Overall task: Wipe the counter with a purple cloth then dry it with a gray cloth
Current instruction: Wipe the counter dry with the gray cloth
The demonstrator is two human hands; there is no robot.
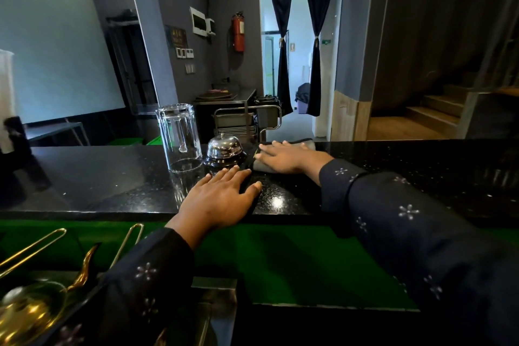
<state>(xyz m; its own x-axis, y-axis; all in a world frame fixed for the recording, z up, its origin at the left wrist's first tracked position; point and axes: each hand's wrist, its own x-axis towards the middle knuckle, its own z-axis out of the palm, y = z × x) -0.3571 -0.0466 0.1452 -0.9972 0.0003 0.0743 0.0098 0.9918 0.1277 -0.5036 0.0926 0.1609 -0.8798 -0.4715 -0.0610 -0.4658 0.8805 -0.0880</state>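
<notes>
The gray cloth (280, 159) lies folded on the far part of the black surface (98, 182), just right of the service bell (224, 150), with the right hand (283, 157) spread flat on top of it, fingers extended and pressing down rather than curled around it. The left hand (222, 199) rests palm-down and open on the near edge of the surface, holding nothing, apparently as a brace. No purple cloth can be seen, so this looks like the drying step. To do it well, the right hand should keep its whole palm on the cloth so the folds do not bunch, and draw it in long overlapping strokes toward the near edge, where a bright wet-looking glint shows beside the left thumb. The upturned glass (179, 137) and the bell stand close together just left of the cloth; strokes should skirt them or they should be lifted aside.
</notes>
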